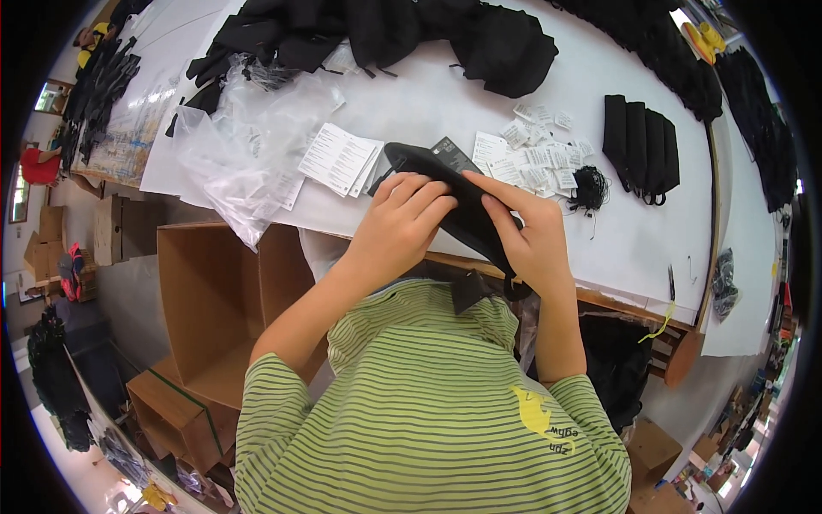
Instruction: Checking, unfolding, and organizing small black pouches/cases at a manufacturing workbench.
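Both hands hold a black fabric pouch (469, 221) close to my body, over the table's near edge. It lies slantwise, with a small loop at its lower right end. My left hand (402, 214) is closed on its left side with curled fingers. On the other side, my right hand (531, 231) pinches the upper edge between thumb and fingers. Just beyond the pouch are a dark printed card (452, 154) and a stack of white printed cards (338, 161). Small white labels (538, 156) lie scattered to the right, beside a tangle of black strings (589, 188).
Several black pouches (640, 146) lie overlapped at the right. Clear plastic bags (244, 137) spread at the left, below a heap of black fabric (377, 38). Thread snips (671, 283) on a yellow cord lie near the right corner. An open cardboard box (201, 300) stands below left.
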Demonstrator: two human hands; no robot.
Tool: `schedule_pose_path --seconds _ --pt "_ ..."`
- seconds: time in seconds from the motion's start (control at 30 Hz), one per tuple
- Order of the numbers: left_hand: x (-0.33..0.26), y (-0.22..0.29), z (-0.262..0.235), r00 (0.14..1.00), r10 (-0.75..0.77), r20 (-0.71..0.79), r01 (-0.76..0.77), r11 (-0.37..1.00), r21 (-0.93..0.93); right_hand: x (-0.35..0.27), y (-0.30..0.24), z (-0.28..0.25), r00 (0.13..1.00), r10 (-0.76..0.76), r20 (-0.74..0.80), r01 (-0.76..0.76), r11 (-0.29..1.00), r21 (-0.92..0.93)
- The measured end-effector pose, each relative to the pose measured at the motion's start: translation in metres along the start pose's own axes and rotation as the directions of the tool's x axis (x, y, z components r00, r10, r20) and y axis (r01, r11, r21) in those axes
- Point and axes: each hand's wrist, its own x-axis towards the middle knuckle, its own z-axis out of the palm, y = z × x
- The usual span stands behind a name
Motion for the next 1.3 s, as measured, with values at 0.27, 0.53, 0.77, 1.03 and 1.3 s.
schedule_pose_path --seconds 0.27,0.53,0.77,1.03,1.3 --pt "-0.004 0.008 -0.006 0.977 -0.033 0.212 0.032 0.999 0.007 -0.006 -0.001 0.006 0.996 -0.073 0.056 0.073 0.997 0.014" --pt "-0.008 0.01 -0.013 0.997 0.028 -0.076 -0.031 0.998 -0.047 -0.008 -0.005 -0.002 0.997 -0.014 0.074 0.005 0.994 0.113" --pt "-0.009 0.011 -0.019 0.99 0.069 -0.122 -0.073 0.997 -0.032 -0.009 -0.01 -0.004 0.997 -0.036 0.07 0.029 0.995 0.095" --pt "-0.015 0.008 -0.016 0.997 0.035 -0.071 -0.04 0.997 -0.072 -0.012 -0.011 -0.001 0.989 -0.01 0.145 -0.012 0.989 0.15" --pt "-0.015 0.005 -0.017 0.997 0.049 -0.055 -0.057 0.987 -0.153 -0.012 -0.012 0.001 0.985 0.011 0.17 -0.036 0.989 0.144"
